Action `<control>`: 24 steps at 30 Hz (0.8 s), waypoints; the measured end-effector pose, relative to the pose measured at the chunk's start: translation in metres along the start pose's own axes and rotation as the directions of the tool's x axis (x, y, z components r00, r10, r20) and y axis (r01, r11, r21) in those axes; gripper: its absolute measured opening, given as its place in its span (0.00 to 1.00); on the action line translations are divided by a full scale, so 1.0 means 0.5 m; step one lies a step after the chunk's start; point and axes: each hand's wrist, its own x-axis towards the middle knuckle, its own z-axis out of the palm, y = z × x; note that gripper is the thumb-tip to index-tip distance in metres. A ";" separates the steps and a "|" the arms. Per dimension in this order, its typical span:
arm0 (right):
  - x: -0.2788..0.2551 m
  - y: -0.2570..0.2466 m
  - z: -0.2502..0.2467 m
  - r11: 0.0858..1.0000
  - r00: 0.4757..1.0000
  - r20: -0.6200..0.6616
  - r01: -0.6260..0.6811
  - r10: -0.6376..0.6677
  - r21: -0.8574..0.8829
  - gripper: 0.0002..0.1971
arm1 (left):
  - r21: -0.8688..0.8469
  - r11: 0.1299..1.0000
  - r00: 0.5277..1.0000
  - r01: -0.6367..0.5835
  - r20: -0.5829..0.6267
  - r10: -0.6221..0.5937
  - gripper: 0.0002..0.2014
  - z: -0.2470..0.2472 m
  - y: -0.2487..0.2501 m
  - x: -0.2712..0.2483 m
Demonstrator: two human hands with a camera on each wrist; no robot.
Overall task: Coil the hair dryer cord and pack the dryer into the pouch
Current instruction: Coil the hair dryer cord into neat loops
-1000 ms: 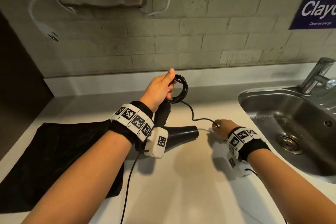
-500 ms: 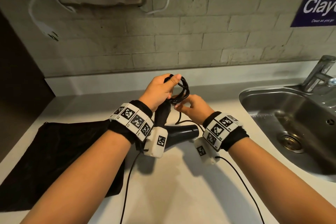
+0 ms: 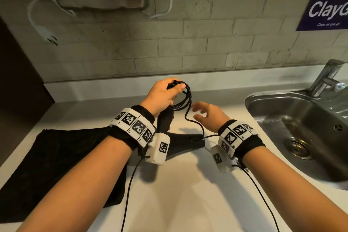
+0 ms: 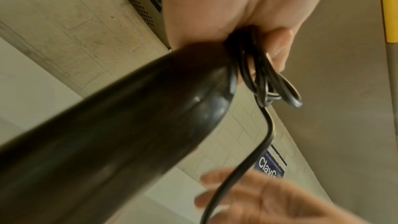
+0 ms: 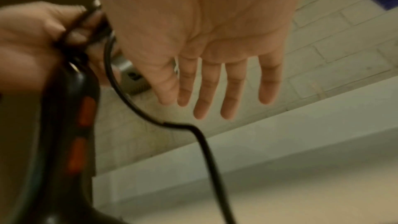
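From the head view, the left hand point(image 3: 162, 96) is raised over the back of the desk point(image 3: 188, 194), fingers and thumb curled round a bundle of black cord point(image 3: 181, 100) loops at the top of the hair dryer point(image 3: 180, 142) handle; the dryer's barrel lies low over the desk, nozzle pointing right. A loose length of cord drops from the loops and bends toward the nozzle. The right hand point(image 3: 209, 115) hovers just right of the loops, fingers spread, holding nothing. The black pouch point(image 3: 56, 165) lies flat on the desk at the left, partly under the left forearm. A steel sink point(image 3: 301, 137) sits at the right. From the left wrist, the left hand point(image 4: 237, 9) pinches the gathered cord point(image 4: 258, 77) against the end of the dryer handle point(image 4: 129, 125), one strand hanging down past the blurred right hand point(image 4: 269, 200). From the right wrist, the right hand point(image 5: 204, 31) is flat with fingers straight and apart; the cord point(image 5: 163, 122) trails beneath it, clear of the fingers, and the left hand point(image 5: 32, 43) grips the loops above the dryer handle point(image 5: 71, 125) with its orange switches.
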 end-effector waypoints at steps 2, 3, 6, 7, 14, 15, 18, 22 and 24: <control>-0.007 -0.031 -0.007 0.980 0.992 -0.001 0.123 -0.125 0.158 0.17 | 0.018 1.000 1.000 -0.002 0.002 0.002 0.07 -0.003 -0.001 0.001; -0.008 -0.045 -0.008 0.963 0.986 -0.009 0.165 -0.167 0.214 0.17 | 0.026 1.000 1.000 -0.007 0.005 0.007 0.07 -0.003 -0.002 0.002; -0.001 -0.063 -0.003 0.925 0.971 -0.025 0.234 -0.238 0.299 0.14 | 0.057 0.998 1.000 -0.020 0.010 0.019 0.07 -0.003 -0.001 0.000; 0.001 -0.066 -0.001 0.909 0.973 -0.028 0.225 -0.230 0.351 0.12 | 0.057 0.998 1.000 -0.022 0.009 0.022 0.07 -0.003 -0.001 -0.001; -0.001 -0.066 -0.034 0.606 0.988 0.082 0.012 -0.128 0.795 0.14 | 0.033 0.999 1.000 -0.010 -0.025 0.011 0.07 -0.012 -0.003 0.001; -0.003 -0.068 -0.036 0.642 0.988 0.083 0.020 -0.130 0.766 0.12 | 0.044 0.999 1.000 -0.011 -0.020 0.011 0.07 -0.012 -0.002 0.000; -0.005 -0.077 -0.037 0.707 0.988 0.117 -0.015 -0.096 0.707 0.09 | 0.087 0.996 1.000 -0.021 0.006 0.020 0.06 -0.008 -0.002 -0.001; 0.002 -0.081 -0.037 0.845 1.000 -0.027 0.008 0.008 0.535 0.14 | 0.055 0.998 0.999 -0.032 0.024 0.031 0.07 0.002 -0.004 -0.002; 0.009 -0.087 -0.041 0.919 0.990 -0.143 0.053 0.004 0.390 0.14 | -0.039 0.999 1.000 -0.005 0.026 0.006 0.12 0.006 -0.001 -0.002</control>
